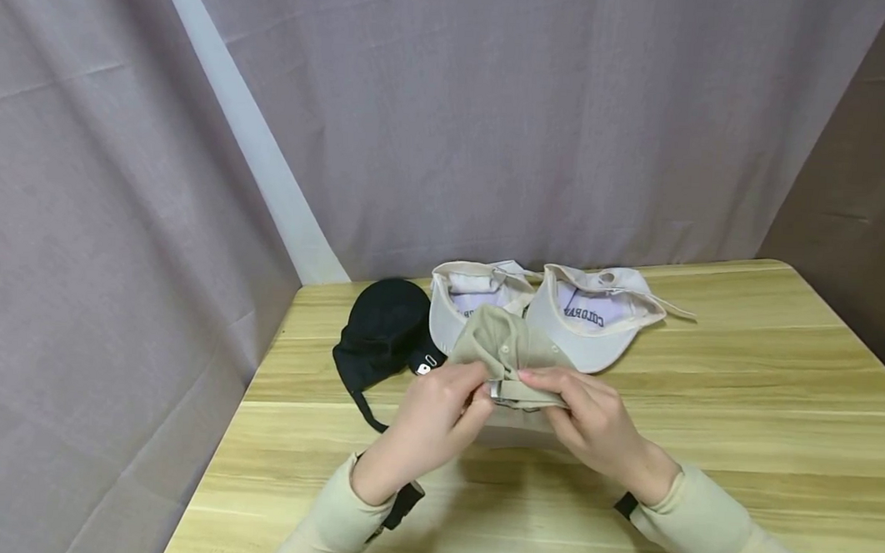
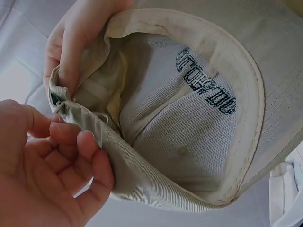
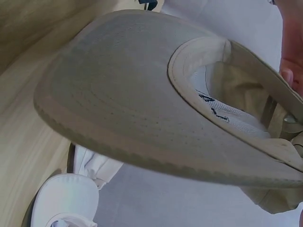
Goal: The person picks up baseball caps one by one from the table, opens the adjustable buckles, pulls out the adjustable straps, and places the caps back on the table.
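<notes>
A beige baseball cap (image 1: 514, 347) is held up above the table, its back strap (image 1: 530, 393) toward me and its brim pointing down. The left hand (image 1: 439, 410) pinches the strap at the metal buckle (image 1: 494, 389). My right hand (image 1: 596, 414) grips the cap's back edge and strap on the other side, thumb on top. In the left wrist view the cap's inside (image 2: 175, 123) shows dark lettering stitching, and the left hand (image 2: 57, 165) has its fingertips at the strap. The right wrist view shows the underside of the brim (image 3: 118, 94).
Two white caps (image 1: 479, 287) (image 1: 598, 314) lie with their openings up behind the beige cap. A black cap (image 1: 387, 324) with a loose strap lies to their left. The wooden table (image 1: 752, 393) meets grey curtains (image 1: 510, 130) at the back and left.
</notes>
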A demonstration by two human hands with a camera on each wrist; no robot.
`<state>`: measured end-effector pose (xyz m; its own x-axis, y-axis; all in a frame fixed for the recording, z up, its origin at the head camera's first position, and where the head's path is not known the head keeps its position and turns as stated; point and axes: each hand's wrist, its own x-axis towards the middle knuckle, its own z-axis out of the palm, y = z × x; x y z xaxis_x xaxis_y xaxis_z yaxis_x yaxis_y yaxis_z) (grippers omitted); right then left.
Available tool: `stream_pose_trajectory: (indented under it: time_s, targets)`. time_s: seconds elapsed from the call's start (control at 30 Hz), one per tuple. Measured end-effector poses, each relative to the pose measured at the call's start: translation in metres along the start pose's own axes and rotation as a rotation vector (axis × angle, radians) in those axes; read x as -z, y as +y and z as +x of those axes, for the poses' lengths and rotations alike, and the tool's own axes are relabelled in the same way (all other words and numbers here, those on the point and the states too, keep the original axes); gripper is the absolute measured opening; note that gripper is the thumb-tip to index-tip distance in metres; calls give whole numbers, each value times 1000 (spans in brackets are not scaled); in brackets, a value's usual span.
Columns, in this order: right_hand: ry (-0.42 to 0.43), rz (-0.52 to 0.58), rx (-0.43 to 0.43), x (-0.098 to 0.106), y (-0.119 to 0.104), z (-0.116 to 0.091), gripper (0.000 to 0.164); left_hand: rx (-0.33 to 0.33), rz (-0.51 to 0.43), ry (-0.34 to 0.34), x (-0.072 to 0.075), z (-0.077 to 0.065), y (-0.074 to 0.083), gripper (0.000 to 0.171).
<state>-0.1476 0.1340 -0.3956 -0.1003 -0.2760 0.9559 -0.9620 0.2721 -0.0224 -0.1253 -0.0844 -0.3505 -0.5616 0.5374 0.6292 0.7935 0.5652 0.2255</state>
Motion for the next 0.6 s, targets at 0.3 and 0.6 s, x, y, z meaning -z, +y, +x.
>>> stream_pose_trajectory:
  time_s: [0.3,0.6]
  targets:
    - [-10,-2,15,1,1,-1,30,152,-240,-112,6,-3,-1,20]
    - [-17,-16,5,2,1,-3,30,159,-355,-137,8,-3,-4,21]
